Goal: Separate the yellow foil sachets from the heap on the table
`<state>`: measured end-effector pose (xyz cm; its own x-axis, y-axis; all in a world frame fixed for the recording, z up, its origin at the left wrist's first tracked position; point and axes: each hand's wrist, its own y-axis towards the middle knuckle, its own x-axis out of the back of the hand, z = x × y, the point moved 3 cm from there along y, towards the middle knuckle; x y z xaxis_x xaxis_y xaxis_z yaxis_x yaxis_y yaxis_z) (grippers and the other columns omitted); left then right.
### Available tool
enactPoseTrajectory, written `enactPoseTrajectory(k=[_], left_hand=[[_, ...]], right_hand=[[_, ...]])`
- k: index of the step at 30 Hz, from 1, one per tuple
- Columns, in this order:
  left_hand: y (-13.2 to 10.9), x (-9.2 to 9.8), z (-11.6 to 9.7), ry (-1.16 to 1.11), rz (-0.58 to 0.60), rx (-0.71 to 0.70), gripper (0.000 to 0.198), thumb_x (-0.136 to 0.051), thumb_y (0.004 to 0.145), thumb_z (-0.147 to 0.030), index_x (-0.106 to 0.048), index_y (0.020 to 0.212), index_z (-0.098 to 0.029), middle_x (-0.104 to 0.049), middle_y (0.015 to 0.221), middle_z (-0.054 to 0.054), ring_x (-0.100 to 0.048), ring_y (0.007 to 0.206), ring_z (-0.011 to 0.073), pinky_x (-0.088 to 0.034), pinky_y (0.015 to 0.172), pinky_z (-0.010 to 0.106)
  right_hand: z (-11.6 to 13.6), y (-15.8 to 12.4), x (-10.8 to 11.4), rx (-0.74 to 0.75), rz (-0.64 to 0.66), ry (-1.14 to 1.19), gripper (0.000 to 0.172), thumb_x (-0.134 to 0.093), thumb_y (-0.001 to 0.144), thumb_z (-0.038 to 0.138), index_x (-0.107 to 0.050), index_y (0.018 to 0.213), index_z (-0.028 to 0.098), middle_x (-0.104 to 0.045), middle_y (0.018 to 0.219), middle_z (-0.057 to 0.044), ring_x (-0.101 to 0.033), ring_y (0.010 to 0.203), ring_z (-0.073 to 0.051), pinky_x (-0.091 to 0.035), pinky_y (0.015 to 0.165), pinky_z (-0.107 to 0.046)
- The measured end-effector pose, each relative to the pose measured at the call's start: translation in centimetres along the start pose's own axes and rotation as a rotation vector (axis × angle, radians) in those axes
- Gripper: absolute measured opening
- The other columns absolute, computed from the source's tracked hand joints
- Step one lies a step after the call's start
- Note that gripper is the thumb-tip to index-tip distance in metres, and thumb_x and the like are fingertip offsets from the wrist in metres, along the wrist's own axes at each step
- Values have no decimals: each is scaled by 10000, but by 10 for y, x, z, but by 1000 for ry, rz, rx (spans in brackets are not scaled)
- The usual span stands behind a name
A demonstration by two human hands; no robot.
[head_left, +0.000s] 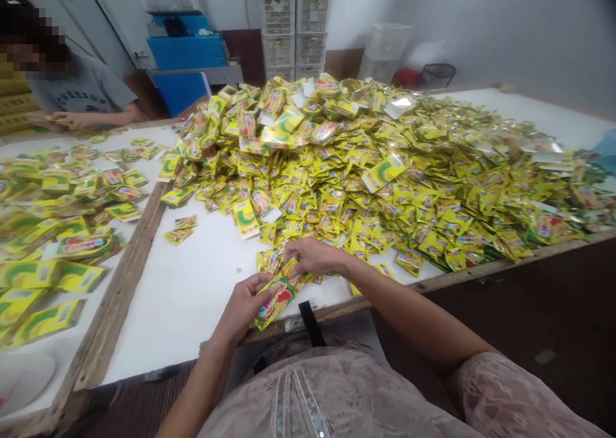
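Observation:
My left hand [245,306] grips a yellow-green packet [275,302] with a red picture on its front, close to the table's front edge. Its thumb lies over the packet's face. Just above the top of that packet is my right hand [312,257], its fingers pinched together around a small yellow sachet [289,268], partly hidden by the fingers. Beyond both hands rises a large pile of yellow sachets [433,188], with larger yellow-green packets [289,124] on top. Two small sachets [178,236] lie apart on the white table [192,284] to the left.
A wooden strip [129,277] divides the table. Left of it lie many larger packets [58,271]. A person [81,92] stands at the far left, hands near the table. Plastic drawers [296,27] and blue boxes [185,50] are at the back.

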<state>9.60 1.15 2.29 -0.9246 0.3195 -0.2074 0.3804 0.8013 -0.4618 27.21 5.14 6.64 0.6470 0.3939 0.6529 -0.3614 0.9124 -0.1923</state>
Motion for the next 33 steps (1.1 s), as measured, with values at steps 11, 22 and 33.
enactPoseTrajectory(k=[11, 22, 33], left_hand=[[21, -19, 3, -270, -3, 44, 432, -840, 486, -242, -632, 853, -150, -726, 761, 27, -669, 634, 150, -526, 621, 238], [16, -8, -4, -124, -133, -26, 453, -830, 494, -311, -630, 864, -142, -729, 771, 39, -667, 643, 157, -506, 630, 247], [10, -2, -6, -180, -92, -78, 391, -801, 576, -281, -608, 890, -148, -735, 785, 35, -672, 638, 141, -512, 626, 227]], right_hand=[[-62, -83, 19, 8, -273, -393, 465, -540, 706, 160, -562, 1169, 183, -585, 1228, -118, -499, 1147, -262, -358, 911, -424], [-80, -55, 18, 3, -649, -144, 193, -481, 823, 275, -616, 928, 185, -664, 914, -98, -560, 886, -230, -377, 802, -378], [-41, -29, -6, 0, -293, 799, 326, -675, 655, 452, -519, 775, 192, -525, 646, 34, -504, 594, -113, -423, 576, -246]])
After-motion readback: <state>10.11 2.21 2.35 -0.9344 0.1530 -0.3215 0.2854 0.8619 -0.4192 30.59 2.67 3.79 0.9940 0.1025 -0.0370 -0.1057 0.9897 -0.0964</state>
